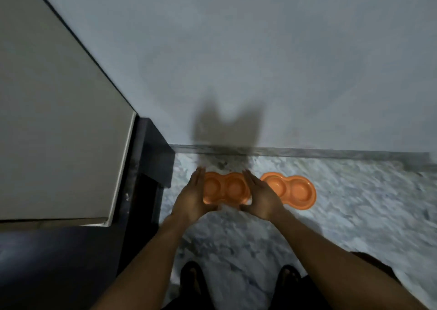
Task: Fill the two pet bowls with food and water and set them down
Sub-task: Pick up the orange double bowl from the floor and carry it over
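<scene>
Two orange double pet bowls are low by the wall on the marble floor. My hands flank the left pet bowl [225, 189]: my left hand [191, 196] lies flat against its left end and my right hand [261, 195] against its right end. The fingers are straight and both thumbs are tucked under the near rim. The right pet bowl [292, 190] lies on the floor just beside my right hand, untouched. The hollows of both bowls look plain orange; the blur hides whether anything is in them.
A pale wall [260, 61] with a grey skirting strip [331, 154] rises right behind the bowls. A light cabinet door [59, 120] and a dark base [153, 156] stand at the left. My feet in dark sandals [192, 283] are at the bottom.
</scene>
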